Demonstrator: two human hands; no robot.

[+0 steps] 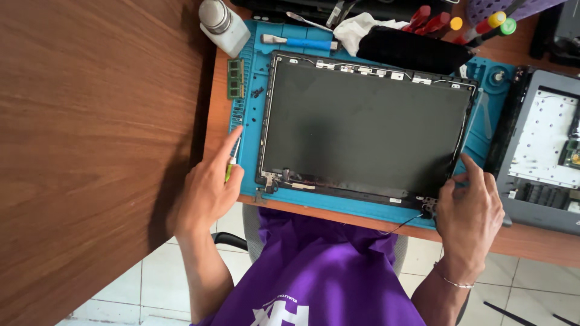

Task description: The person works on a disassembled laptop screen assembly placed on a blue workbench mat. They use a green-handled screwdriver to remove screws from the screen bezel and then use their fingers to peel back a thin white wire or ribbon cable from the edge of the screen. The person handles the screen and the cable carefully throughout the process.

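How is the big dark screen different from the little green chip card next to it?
The dark screen panel is large, grey-black and fills most of the blue mat; the green memory card is small, narrow and sits half over the mat's left edge. The right hand touches the panel's lower right corner; no hand touches the card, and the left hand holds a small tool. Both lie flat.

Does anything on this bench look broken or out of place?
Yes: the laptop screen panel lies bare, its surrounding frame off, and a thin loose cable trails over the table edge by the right hand. A memory stick lies loose on the blue mat.
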